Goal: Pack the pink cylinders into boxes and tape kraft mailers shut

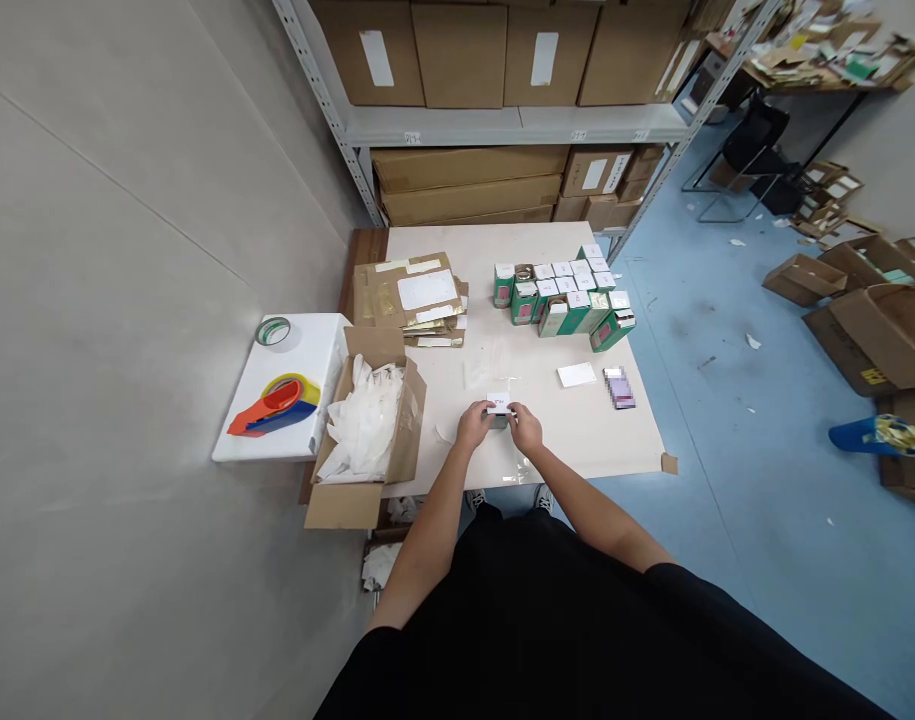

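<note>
Here we are at the table, and both hands are in tight at the centre: the left hand (475,425) and right hand (527,428) have their fingers curled closed, pinching a small white-topped box (498,405) from either side, just above the near edge of the table (577,430). Up at one o'clock, a block of green-and-white cartons (558,295) stands packed together, with a white card (576,375) lying flat at two o'clock and a small stack of purple cards (620,388) just beside it, further out towards three. Over at eleven sits a pile of brown envelopes (412,300), and at nine, an open cardboard box (367,430) brimming with white plastic. Further out at nine, on a white board (299,350), lie an orange tape dispenser (273,407) and a roll of tape (272,331).
</note>
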Demonstrator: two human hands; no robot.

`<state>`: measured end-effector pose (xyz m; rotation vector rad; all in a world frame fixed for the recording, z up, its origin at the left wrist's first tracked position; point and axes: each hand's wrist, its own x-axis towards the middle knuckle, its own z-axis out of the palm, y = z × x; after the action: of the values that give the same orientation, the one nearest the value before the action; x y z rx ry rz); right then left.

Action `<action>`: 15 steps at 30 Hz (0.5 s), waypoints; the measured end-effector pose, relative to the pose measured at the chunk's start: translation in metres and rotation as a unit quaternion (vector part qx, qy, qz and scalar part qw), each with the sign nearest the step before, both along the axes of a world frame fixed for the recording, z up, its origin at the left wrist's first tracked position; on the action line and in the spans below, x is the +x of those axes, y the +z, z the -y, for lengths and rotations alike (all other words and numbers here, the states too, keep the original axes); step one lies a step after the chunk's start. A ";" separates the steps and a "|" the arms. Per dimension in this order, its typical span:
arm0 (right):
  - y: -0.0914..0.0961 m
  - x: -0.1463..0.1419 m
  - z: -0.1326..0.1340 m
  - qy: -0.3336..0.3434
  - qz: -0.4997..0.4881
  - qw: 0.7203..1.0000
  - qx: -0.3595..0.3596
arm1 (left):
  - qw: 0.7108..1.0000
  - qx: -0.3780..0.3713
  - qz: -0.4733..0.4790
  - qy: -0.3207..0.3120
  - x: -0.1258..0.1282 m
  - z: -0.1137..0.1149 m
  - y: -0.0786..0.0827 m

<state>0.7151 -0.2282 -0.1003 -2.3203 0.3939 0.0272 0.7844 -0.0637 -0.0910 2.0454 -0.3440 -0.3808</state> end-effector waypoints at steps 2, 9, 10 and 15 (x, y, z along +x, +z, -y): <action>0.000 0.001 0.000 0.003 -0.001 1.000 -0.014 | 1.000 0.017 0.011 -0.003 0.000 0.001 0.002; -0.006 -0.004 0.007 0.004 0.002 0.999 0.036 | 1.000 0.004 -0.005 -0.006 -0.008 0.001 -0.006; -0.007 -0.004 0.007 -0.001 0.001 0.998 0.062 | 1.000 -0.006 -0.016 -0.003 -0.011 0.000 -0.009; -0.016 0.003 0.000 -0.055 -0.008 0.981 0.186 | 0.991 -0.097 -0.072 0.056 -0.023 0.003 -0.019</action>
<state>0.7182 -0.2282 -0.1168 -1.9295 0.4803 0.0608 0.7611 -0.0666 -0.1098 1.8265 -0.1688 -0.4077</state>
